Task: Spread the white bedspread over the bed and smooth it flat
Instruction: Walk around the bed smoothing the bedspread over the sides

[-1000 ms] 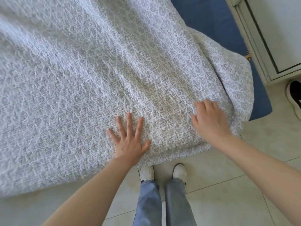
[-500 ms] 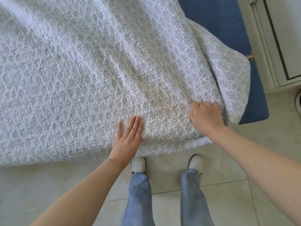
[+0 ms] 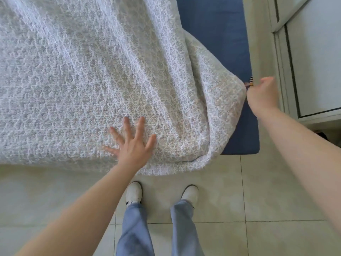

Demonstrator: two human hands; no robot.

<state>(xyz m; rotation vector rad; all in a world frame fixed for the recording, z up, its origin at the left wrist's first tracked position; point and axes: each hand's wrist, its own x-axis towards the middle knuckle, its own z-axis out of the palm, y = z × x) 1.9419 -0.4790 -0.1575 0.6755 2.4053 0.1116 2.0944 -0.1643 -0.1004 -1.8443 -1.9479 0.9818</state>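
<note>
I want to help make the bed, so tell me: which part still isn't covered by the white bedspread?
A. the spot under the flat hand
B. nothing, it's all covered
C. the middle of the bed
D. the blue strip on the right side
D: the blue mattress still shows bare along the right edge, past where the white bedspread ends near the right hand.

**Soft daylight, motion blur on both hands**

The head view is bright and evenly lit, with no glare. Soft shadows sit in the folds of the white bedspread (image 3: 114,74) near the bed's right edge and under its hanging hem. The right hand (image 3: 263,95) is smeared by motion; the left hand (image 3: 132,143) has blurred fingertips. Wide-angle distortion bends the cabinet (image 3: 313,52) lines at the right.
</note>
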